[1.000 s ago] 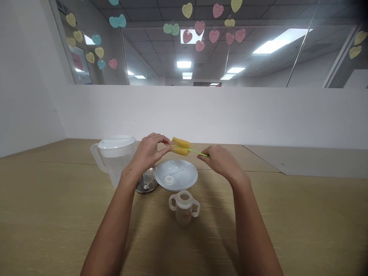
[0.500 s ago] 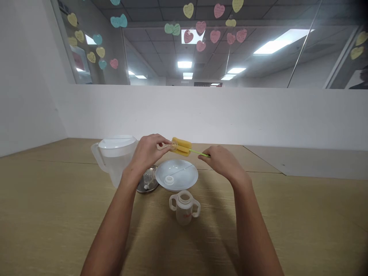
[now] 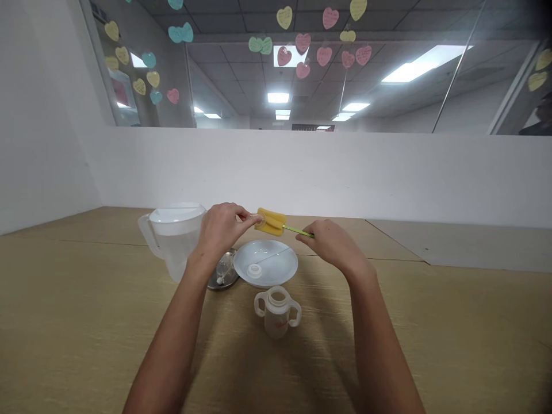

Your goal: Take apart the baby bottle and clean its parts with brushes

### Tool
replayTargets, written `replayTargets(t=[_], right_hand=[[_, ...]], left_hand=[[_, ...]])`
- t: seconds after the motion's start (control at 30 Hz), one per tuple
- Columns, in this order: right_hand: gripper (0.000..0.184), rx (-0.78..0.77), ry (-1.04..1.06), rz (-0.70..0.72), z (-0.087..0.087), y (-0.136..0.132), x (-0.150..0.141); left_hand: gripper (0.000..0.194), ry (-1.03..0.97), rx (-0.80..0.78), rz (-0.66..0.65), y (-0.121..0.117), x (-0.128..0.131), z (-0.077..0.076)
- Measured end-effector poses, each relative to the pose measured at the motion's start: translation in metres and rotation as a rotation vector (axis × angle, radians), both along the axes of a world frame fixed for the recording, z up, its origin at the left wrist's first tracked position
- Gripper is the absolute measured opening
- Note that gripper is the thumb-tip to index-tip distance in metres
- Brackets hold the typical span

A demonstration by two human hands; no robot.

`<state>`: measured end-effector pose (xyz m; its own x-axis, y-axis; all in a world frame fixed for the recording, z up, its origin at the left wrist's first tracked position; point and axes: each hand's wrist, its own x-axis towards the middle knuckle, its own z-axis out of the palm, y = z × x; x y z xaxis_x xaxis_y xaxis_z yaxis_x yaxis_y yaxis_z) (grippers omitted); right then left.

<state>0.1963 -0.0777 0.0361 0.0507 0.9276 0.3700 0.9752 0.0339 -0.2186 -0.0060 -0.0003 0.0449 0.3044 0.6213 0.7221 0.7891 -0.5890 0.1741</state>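
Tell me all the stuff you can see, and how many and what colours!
Sponge brush: one, yellow with green handle, in the right hand
Small piece: one, clear, in the left fingers at the sponge
Cup: one, whitish with red marking, two handles, in front of the bowl
Bowl: one, whitish, middle
Ring: one, white, in the bowl
Tray: one, silver, left of the bowl
Small item: one, clear, on the tray
Jug: one, whitish, lidded, back left
Table: one, tan, underneath
Wall: white, behind
Window: one, see-through, above
Paper hearts: many, yellow, pink, blue, green, on the window
Lights: several, white, beyond the window
Hands: two, bare, left and right
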Motion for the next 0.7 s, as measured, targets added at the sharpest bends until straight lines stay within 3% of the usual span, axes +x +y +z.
replayTargets(t=[0.23, 0.43, 0.6, 0.7], right_hand=[[0.038, -0.003, 0.076, 0.093, 0.000, -0.002, -0.001], [0.036, -0.022, 0.160, 0.160, 0.003, -0.004, 0.000], [0.036, -0.020, 0.187, 0.169, 0.003, -0.005, 0.002], [0.037, -0.025, 0.168, 0.173, 0.003, -0.004, 0.001]], left_hand=[[0.048, -0.028, -0.024, 0.144, 0.004, -0.015, 0.006], [0.034, 0.031, -0.184, 0.205, 0.017, -0.035, 0.004], [0.016, 0.201, -0.451, 0.126, 0.047, -0.051, -0.015], [0.019, 0.329, -0.680, 0.182, 0.064, -0.053, -0.029]])
